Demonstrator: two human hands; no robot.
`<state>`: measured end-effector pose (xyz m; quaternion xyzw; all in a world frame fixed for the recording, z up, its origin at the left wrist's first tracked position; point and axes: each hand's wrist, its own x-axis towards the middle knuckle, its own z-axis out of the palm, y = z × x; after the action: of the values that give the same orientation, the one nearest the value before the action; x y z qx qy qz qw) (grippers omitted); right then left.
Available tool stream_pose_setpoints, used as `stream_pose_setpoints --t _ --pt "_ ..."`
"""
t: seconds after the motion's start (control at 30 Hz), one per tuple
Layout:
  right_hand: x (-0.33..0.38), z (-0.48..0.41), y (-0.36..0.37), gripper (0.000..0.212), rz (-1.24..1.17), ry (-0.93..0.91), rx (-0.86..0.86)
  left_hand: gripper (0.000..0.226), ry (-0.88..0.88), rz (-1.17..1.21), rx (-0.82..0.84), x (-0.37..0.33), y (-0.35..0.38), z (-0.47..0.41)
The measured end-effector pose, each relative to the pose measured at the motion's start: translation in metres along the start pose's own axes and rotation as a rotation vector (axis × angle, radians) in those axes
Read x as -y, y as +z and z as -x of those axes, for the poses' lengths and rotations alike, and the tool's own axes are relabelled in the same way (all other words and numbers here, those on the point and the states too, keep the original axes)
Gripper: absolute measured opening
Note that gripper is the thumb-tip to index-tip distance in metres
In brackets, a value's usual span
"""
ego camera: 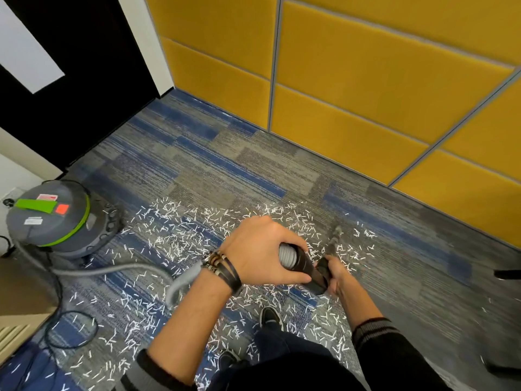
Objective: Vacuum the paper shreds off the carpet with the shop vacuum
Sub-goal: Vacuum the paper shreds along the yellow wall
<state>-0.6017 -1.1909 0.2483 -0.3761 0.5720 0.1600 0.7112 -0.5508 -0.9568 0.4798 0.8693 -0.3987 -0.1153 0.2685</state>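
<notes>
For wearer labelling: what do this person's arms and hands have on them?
The left hand and right hand are ungloved. The left wrist carries stacked bracelets, beaded and dark leather. Sleeves are dark; the right cuff is ribbed with grey stripes, and the left sleeve looks alike.

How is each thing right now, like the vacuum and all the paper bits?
shop vacuum: standing upright on the carpet.
grey hose: lying curved on the carpet, end lifted.
left hand: grips the hose end.
right hand: grips the black wand.
black wand: tilted down toward the carpet, blurred.
paper shreds: scattered all over, not sucked up yet.
</notes>
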Motion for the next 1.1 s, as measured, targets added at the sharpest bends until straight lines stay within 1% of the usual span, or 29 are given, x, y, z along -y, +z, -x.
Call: stream_pose_setpoints --t 0.13,0.27,0.37,0.43,0.5,0.6,0.7,0.77,0.83,0.9,1.0,1.1 --pt "0.002 0.002 0.004 0.033 0.006 0.013 0.035 0.051 -0.027 0.033 0.011 -0.002 -0.008 -0.001" --pt "-0.006 0.002 -0.013 0.031 -0.028 0.046 -0.013 0.044 -0.071 0.099 0.033 0.004 0.000 0.009" --pt "-0.004 0.004 -0.021 0.026 0.036 0.029 -0.045 0.042 -0.158 0.174 -0.013 0.011 0.010 0.020" --pt "0.005 0.000 -0.022 0.025 0.077 -0.005 -0.066 0.048 -0.208 0.220 -0.065 0.012 0.014 0.021" --pt "0.016 -0.004 -0.021 0.025 0.079 -0.051 -0.069 0.053 -0.191 0.194 -0.069 0.008 0.018 0.016" --pt "0.041 -0.010 -0.018 0.028 0.082 -0.094 -0.046 0.051 -0.155 0.119 -0.064 -0.003 0.027 0.000" --pt "0.064 -0.018 -0.017 0.030 0.119 -0.084 -0.059 0.051 -0.187 0.142 -0.072 -0.006 0.042 -0.014" --pt "0.068 -0.026 -0.023 0.032 0.132 -0.050 -0.057 0.057 -0.211 0.147 -0.029 -0.007 0.051 -0.026" --pt "0.064 -0.030 -0.031 0.034 0.119 -0.024 -0.043 0.060 -0.187 0.128 0.035 -0.009 0.055 -0.037" --pt "0.062 -0.030 -0.044 0.034 0.101 -0.017 -0.042 0.057 -0.143 0.107 0.068 -0.012 0.058 -0.046" --pt "0.056 -0.025 -0.067 0.027 0.022 0.017 -0.100 0.049 -0.125 0.127 0.078 -0.014 0.057 -0.055" --pt "0.049 -0.024 -0.087 0.032 0.004 0.050 -0.134 0.045 -0.117 0.148 0.110 -0.016 0.063 -0.060"
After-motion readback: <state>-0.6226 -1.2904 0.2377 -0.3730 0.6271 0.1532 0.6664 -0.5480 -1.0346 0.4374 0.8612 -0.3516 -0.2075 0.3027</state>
